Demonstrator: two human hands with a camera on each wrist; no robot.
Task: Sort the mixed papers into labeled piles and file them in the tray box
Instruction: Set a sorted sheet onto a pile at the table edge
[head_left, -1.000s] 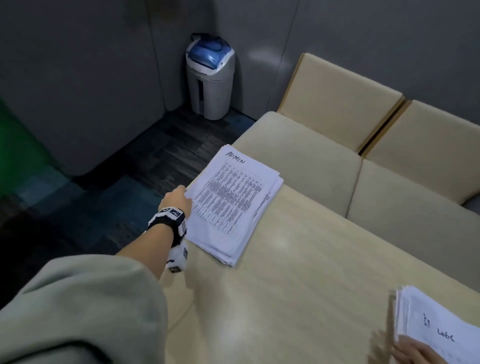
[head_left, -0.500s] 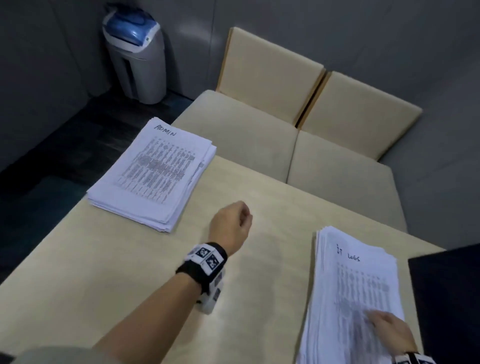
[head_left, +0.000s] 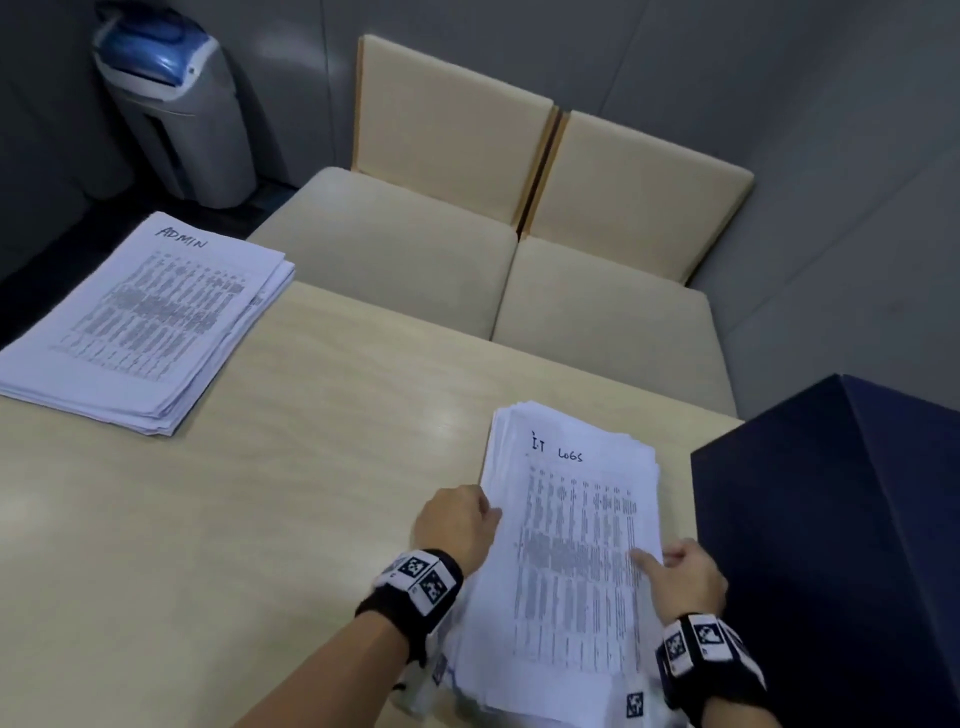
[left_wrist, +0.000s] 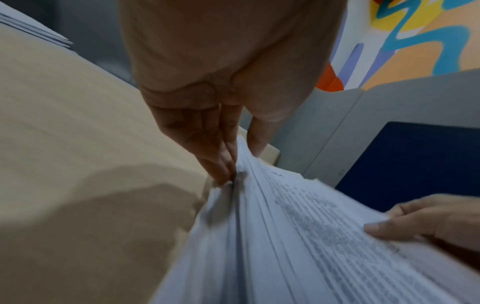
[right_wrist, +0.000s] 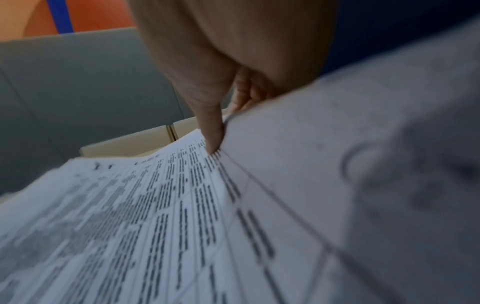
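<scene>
two hands on the it logs pile (head_left: 576, 540): our left hand (head_left: 457, 522) grips its left edge, fingers (left_wrist: 221, 156) narrow, tips under the sheets; right hand (head_left: 688, 574) pinches the rt edge, thumb (right_wrist: 211, 131) on top. admin pile (head_left: 140, 322) lies well left of the fingers, tray box (head_left: 841, 519) just right.

Grey walls (head_left: 779, 78) close in a corner with two beige padded seats (head_left: 395, 249), a grey bin (head_left: 182, 119) and dark carpet (head_left: 31, 291).
</scene>
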